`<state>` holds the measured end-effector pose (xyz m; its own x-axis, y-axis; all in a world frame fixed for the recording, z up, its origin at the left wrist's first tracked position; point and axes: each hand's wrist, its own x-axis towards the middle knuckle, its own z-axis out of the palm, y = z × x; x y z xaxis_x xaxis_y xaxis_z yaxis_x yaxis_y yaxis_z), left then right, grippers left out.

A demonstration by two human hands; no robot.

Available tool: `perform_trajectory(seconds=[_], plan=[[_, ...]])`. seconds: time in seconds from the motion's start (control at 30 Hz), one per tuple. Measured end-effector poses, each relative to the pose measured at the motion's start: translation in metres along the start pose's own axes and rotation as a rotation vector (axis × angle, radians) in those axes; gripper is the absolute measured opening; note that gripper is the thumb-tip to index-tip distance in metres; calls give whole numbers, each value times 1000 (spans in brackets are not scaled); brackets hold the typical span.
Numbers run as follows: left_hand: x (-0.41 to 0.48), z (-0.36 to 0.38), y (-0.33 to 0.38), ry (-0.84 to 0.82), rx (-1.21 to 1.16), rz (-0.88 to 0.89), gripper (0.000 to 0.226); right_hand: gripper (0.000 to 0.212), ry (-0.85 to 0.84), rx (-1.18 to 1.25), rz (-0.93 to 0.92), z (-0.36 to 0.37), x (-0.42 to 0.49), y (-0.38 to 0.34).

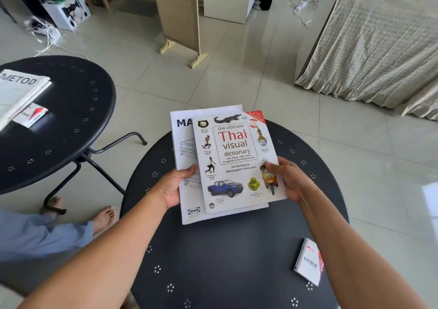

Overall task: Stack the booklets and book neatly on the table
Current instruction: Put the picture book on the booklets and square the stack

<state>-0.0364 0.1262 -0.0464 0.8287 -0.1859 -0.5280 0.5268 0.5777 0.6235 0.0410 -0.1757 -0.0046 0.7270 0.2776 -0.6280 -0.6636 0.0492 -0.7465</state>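
In the middle of the frame I see the left hand pinching the left edge of the big booklet; the right hand pinches the right edge of the Thai book, which lies on top; both are over the dark round table; a small booklet rests at lower right.
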Motion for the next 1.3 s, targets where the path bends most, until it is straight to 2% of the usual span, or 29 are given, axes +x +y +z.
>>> perform_trajectory(seconds=[0.23, 0.43, 0.53, 0.67, 0.83, 1.0, 1.3], plan=[[0, 9, 4, 36, 42, 34, 48, 38, -112, 16, 5, 8, -2, -4], [-3, 21, 13, -60, 265, 35, 85, 39, -122, -52, -56, 23, 1, -5], [-3, 24, 22, 38, 301, 42, 93, 38, -100, -79, -82, 28, 3, -3], [-3, 29, 31, 126, 380, 77, 57, 42, 32, -247, -131, 40, 8, 1], [-1, 30, 32, 294, 461, 210, 40, 49, 224, -409, -303, 55, 7, 14], [-2, 24, 24, 311, 445, 277, 44, 62, 283, -423, -394, 62, 4, 34], [-12, 10, 15, 200, 438, 309, 48, 59, 254, -441, -385, 59, 3, 57]])
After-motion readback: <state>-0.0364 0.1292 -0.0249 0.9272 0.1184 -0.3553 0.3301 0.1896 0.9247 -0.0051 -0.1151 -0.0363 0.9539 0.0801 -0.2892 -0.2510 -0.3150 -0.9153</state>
